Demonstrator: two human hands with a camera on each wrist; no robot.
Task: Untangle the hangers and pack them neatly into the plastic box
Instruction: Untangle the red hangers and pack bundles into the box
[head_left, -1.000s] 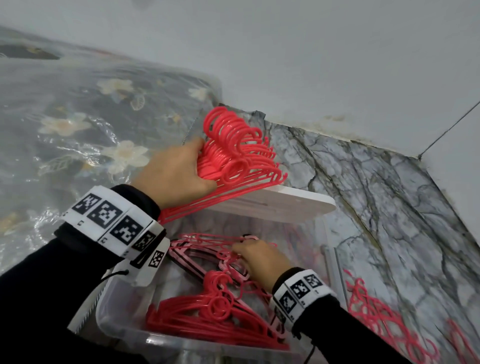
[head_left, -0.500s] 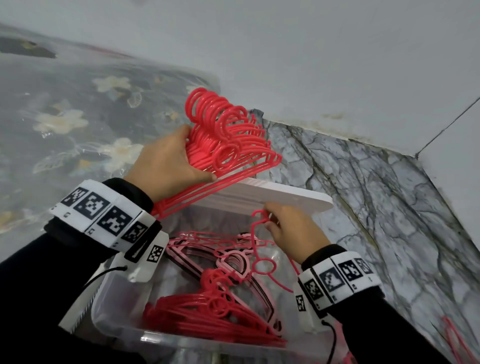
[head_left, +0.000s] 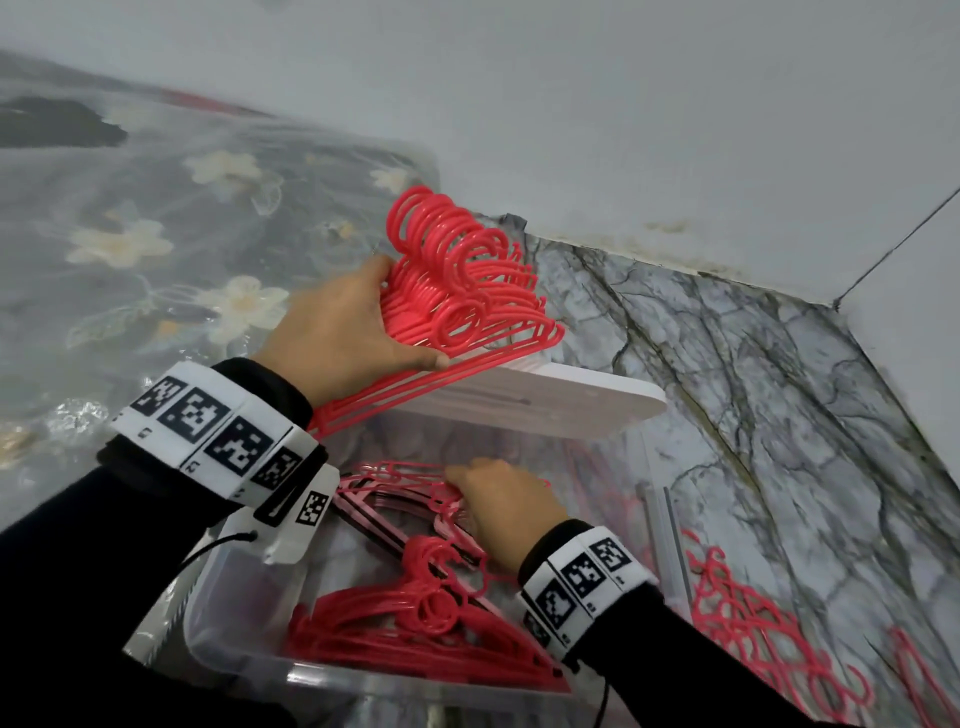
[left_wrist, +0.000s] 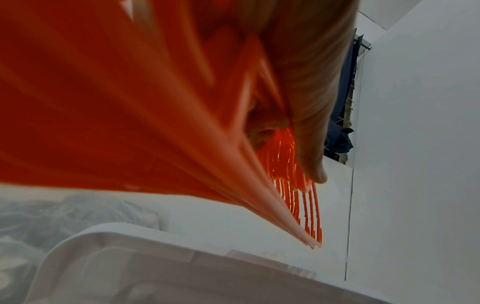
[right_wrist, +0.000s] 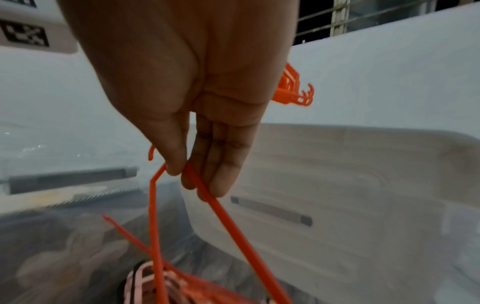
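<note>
Left hand (head_left: 343, 332), fingers clamped round stacked red hanger bundle (head_left: 457, 291), above box lid (head_left: 545, 402). Right hand (head_left: 506, 512) inside clear plastic box (head_left: 234, 639), thumb and fingers (right_wrist: 221, 164) pinching single red hanger (right_wrist: 233, 226). Loose hangers (head_left: 769, 634) on marble floor, right.

red hangers (head_left: 457, 291) bunched above clear plastic box (head_left: 244, 639), more stacked inside

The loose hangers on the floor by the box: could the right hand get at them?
Probably yes: the floor hangers lie uncovered just beside the right hand, but it pinches a hanger now.
</note>
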